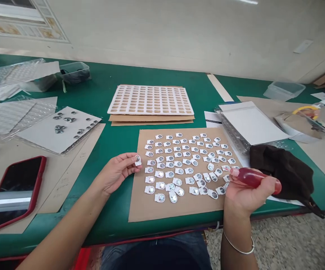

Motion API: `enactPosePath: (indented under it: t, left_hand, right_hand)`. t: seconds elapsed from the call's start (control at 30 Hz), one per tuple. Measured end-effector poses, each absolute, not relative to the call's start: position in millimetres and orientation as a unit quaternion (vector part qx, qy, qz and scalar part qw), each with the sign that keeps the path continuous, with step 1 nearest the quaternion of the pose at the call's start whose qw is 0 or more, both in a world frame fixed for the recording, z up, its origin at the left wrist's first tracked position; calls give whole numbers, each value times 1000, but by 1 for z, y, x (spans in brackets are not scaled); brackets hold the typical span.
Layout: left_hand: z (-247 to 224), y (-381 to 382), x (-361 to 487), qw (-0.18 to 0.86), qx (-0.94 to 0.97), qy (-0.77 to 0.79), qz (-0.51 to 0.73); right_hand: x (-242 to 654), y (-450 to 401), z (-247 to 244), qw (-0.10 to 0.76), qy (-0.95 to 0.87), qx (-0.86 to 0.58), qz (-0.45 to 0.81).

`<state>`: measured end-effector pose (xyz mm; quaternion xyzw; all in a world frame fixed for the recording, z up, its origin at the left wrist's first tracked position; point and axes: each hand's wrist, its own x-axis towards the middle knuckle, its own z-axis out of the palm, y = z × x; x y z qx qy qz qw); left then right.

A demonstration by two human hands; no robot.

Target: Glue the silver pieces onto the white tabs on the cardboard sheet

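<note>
My left hand [120,168] pinches a small white tab with a round metal disc [138,160], just off the left edge of a brown cardboard sheet [140,210]. Many similar disc tabs [169,164] lie in loose rows across that sheet. A red squeeze bottle [252,178] lies in the grip of my right hand [243,193], over the sheet's right side. Its pale tip points left, toward the tabs. The bottle's far side and some tabs near it are hidden by my right hand.
Behind the sheet a white grid tray [151,112] rests on cardboard. A phone [13,195] and a white card with shiny round parts [58,129] lie at left. At right are a dark cloth pouch [283,170], stacked plastic trays [235,129] and a clear box [284,91].
</note>
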<state>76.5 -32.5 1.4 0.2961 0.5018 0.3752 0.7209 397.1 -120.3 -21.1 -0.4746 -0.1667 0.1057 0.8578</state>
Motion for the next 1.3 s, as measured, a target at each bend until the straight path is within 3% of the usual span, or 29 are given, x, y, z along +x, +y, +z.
enactPosePath:
  t: [0.27, 0.47, 0.57, 0.67, 0.77, 0.9, 1.17, 1.3]
  left_hand:
    - [4, -43, 85, 763, 239, 489, 350]
    - [7, -56, 80, 730, 340, 502, 316]
    - [10, -62, 73, 690, 425, 512, 286]
    - [17, -68, 70, 636, 564, 503, 158]
    - [28, -75, 74, 546, 708, 447, 32]
    - [32, -83, 87, 499, 786, 364, -28]
    - [11, -89, 81, 381, 809, 447, 12]
    - [12, -82, 62, 226, 779, 582, 60]
  right_hand:
    - [398, -122, -21, 858, -179, -469, 103]
    - [399, -122, -21, 858, -175, -469, 114]
    - [400, -123, -21, 857, -174, -470, 118]
    - [400, -123, -21, 857, -170, -472, 118]
    - [398, -122, -19, 860, -174, -466, 113]
    - [397, -122, -16, 859, -170, -467, 123]
    - [395, -123, -13, 856, -167, -470, 136]
    - [395, -121, -15, 857, -171, -465, 142]
